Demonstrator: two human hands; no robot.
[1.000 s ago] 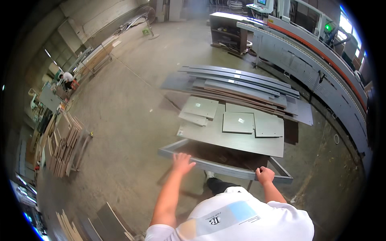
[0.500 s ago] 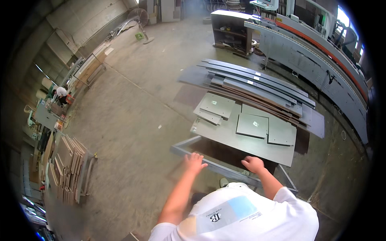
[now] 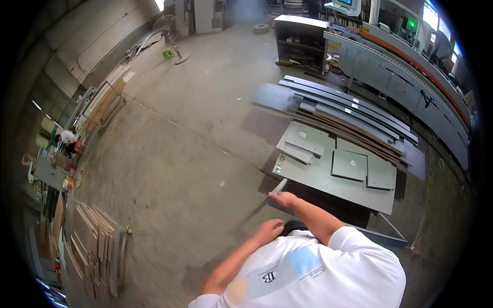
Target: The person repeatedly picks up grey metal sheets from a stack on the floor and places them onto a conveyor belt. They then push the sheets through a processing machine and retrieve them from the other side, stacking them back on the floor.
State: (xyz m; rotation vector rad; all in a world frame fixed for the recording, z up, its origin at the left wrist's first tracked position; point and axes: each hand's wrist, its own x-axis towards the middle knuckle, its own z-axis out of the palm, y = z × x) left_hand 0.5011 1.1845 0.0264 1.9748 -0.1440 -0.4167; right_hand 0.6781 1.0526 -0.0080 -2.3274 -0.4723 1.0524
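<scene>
My right hand [image 3: 284,199] reaches across to the left and is closed round a corner of a grey metal frame [image 3: 280,185], low over the floor. Most of this frame's near side is hidden behind my arm and white shirt; its right corner shows at the far end. Beside my dark-clad leg [image 3: 294,226], my left hand [image 3: 269,231] is off the frame, its fingers loosely bent and partly hidden, with nothing visible in them. Just beyond the frame lies a large pale grey panel [image 3: 313,175] bearing several smaller panels [image 3: 349,164].
Long narrow boards [image 3: 354,105] are stacked behind the panels. A long grey machine [image 3: 395,77] runs along the right, near a dark shelf unit [image 3: 301,45]. Upright panels [image 3: 100,241] stand at lower left. A person [image 3: 68,137] bends at far left; a fan [image 3: 172,41] stands farther back.
My left hand has left the frame and come down beside my leg. My right hand has crossed leftward to the frame's corner. The view has shifted, so the panels appear farther right.
</scene>
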